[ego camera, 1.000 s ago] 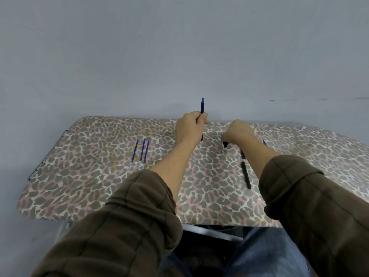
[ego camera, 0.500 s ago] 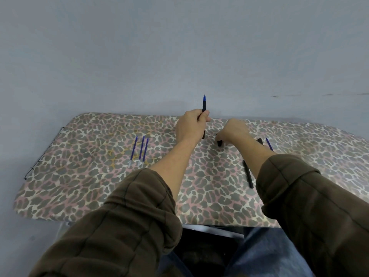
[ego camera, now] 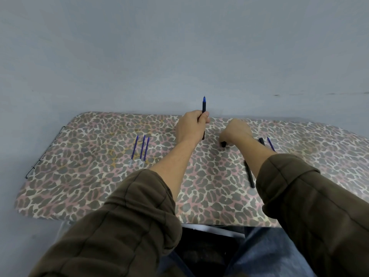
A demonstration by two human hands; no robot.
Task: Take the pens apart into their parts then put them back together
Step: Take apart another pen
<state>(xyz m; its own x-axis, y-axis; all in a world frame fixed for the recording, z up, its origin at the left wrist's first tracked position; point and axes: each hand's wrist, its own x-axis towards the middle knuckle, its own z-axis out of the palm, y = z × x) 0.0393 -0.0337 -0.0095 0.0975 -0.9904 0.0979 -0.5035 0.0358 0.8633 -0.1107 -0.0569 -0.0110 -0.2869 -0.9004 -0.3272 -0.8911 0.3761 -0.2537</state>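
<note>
Well, the left hand (ego camera: 191, 127) grips a black pen (ego camera: 203, 106) upright; the right hand (ego camera: 238, 131) curls around a short black piece (ego camera: 223, 144) on the table (ego camera: 89, 156).

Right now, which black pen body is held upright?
The blue-tipped pen gripped in the left hand, tip pointing up. The other long black barrel lies flat on the leopard-print cover, beside the right forearm.

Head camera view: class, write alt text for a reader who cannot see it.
A person's left hand holds a black pen upright, blue tip up, while the right hand grips a small black piece low over a leopard-print table cover. Three blue refills lie to the left; a black barrel lies on the right.
</note>
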